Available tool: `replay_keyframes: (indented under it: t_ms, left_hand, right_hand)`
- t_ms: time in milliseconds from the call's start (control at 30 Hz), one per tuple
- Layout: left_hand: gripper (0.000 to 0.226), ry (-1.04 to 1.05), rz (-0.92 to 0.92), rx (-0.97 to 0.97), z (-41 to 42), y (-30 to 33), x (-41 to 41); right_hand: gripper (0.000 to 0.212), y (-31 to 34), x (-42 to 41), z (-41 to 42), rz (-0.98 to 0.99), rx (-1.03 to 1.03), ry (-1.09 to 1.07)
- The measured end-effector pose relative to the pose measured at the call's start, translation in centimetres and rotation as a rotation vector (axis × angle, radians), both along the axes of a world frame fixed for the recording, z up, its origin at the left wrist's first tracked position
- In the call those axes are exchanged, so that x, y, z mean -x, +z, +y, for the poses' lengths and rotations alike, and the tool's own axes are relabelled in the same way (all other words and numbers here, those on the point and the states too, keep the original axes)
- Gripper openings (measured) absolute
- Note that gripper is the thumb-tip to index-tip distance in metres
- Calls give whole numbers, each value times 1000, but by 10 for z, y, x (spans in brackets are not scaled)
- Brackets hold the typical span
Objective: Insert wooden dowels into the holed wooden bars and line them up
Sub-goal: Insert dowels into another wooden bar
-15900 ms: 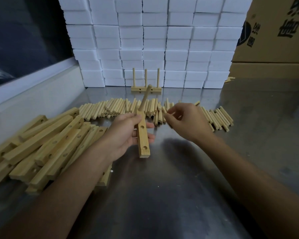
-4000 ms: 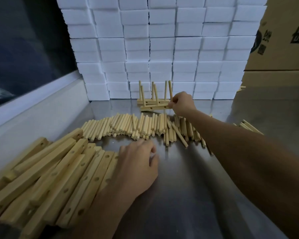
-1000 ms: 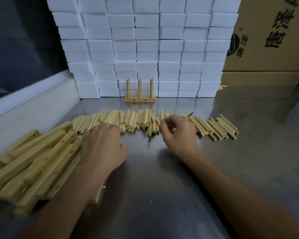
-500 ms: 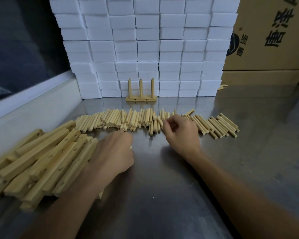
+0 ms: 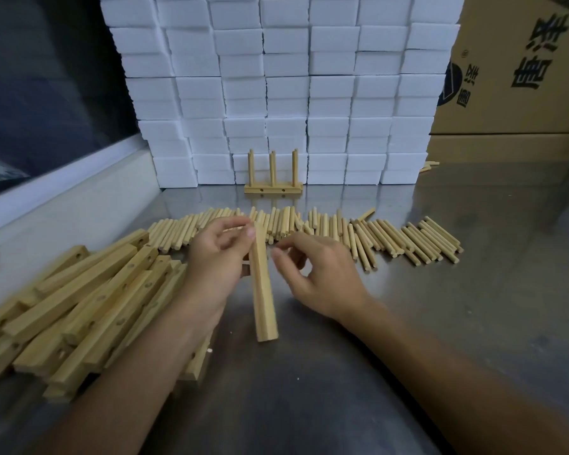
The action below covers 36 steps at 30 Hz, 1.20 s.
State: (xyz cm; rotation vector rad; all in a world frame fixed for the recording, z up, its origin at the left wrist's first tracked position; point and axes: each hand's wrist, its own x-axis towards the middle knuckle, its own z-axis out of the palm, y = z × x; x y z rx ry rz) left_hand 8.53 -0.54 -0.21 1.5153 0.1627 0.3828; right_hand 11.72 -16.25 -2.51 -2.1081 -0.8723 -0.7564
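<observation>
My left hand [image 5: 216,261] grips a plain holed wooden bar [image 5: 262,297] near its far end, lifted off the metal table [image 5: 473,290] with its near end pointing at me. My right hand [image 5: 319,277] is just right of the bar, fingers curled, thumb and forefinger pinching what looks like a dowel, mostly hidden. A long row of loose dowels [image 5: 391,238] lies across the table beyond my hands. A pile of holed bars [image 5: 79,300] lies at the left. One bar with three upright dowels [image 5: 273,188] stands at the back.
A wall of white foam blocks [image 5: 276,93] rises behind the dowelled bar. Cardboard boxes [image 5: 523,77] stand at the back right, with a few dowels [image 5: 429,165] at their foot. A pale raised ledge [image 5: 63,205] runs along the table's left side.
My left hand has taken a bar from the pile and brought it to the middle. My right hand has come off the dowel row toward the bar.
</observation>
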Motion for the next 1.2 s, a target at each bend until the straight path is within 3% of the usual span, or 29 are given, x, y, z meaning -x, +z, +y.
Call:
replay_keyframes:
  t_ms: [133,267,433,667,867,1200]
  left_hand:
    - [17,-20,44,319,-2,0,1]
    - [21,-57,84,468,-7,-2,1]
    - [17,-108,107,344,-11,-6,2]
    - [34,-162,132,398,-8,-9,2]
    - [21,-87,129,332,-8,-14,-1]
    - [22,-159,148,279,-9,-15,-2]
  right_hand:
    - [25,-1,9,10,60,22,77]
    - [34,-1,8,9,135,42,63]
    - [42,0,6,7,198,40,24]
    - [35,-2,5,7,203,55,40]
    - [34,-5,0,7,204,100,57]
    - [40,-9,-5,7,177,135,108]
